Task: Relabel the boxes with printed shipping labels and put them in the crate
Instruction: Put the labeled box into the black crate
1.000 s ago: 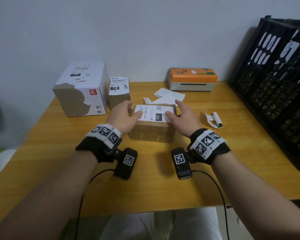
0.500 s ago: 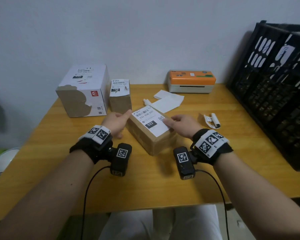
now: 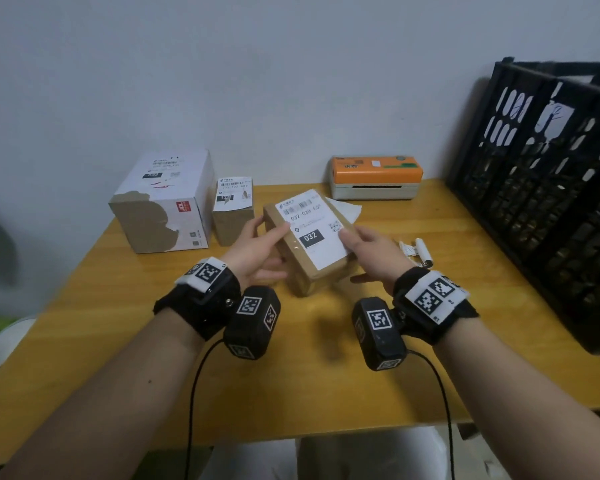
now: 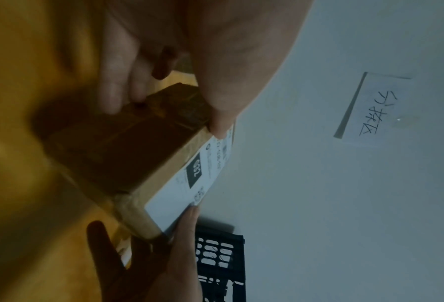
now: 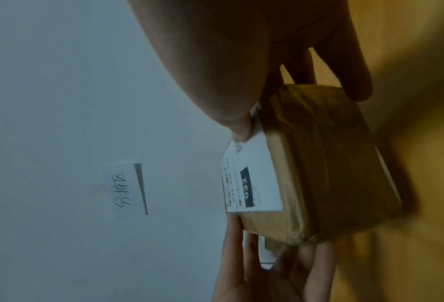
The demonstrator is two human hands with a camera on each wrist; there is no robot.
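A small brown taped box (image 3: 307, 271) with a white shipping label (image 3: 312, 226) marked 032 on top is lifted off the wooden table (image 3: 291, 375), tilted. My left hand (image 3: 257, 251) grips its left side, thumb on the label edge, fingers under it. My right hand (image 3: 368, 251) grips the right side the same way. The wrist views show the box (image 4: 127, 151) (image 5: 326, 179) pinched between thumbs and fingers of both hands. The black plastic crate (image 3: 548, 195) stands at the table's right.
A large white and brown box (image 3: 163, 202) and a small labelled box (image 3: 232, 209) stand at the back left. An orange label printer (image 3: 376, 176) sits by the wall, white paper (image 3: 347, 209) before it. Backing scraps (image 3: 416, 252) lie right of my hands.
Both hands turned the box on the table, then closed on its sides and raised it, tilted, with the label facing up.
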